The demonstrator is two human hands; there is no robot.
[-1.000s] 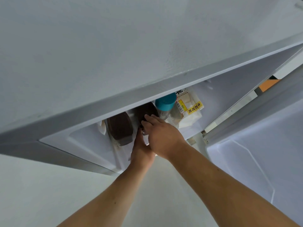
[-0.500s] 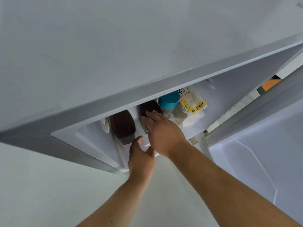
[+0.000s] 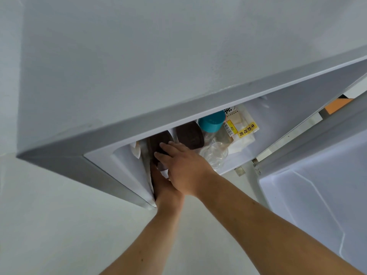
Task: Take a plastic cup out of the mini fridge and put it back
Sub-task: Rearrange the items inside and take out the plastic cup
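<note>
The mini fridge [image 3: 111, 92] stands open, its white inner floor [image 3: 264, 143] carrying two brown-lidded cups [image 3: 190, 135] side by side. Beside them sit a teal-capped bottle [image 3: 211, 123], a clear plastic cup [image 3: 215, 153] and a yellow-labelled packet [image 3: 246, 129]

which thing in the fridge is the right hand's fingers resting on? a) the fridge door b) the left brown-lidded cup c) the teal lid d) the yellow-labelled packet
b: the right hand lies with its fingers on the left brown-lidded cup, while the teal lid and the yellow-labelled packet sit further right, untouched.
</note>
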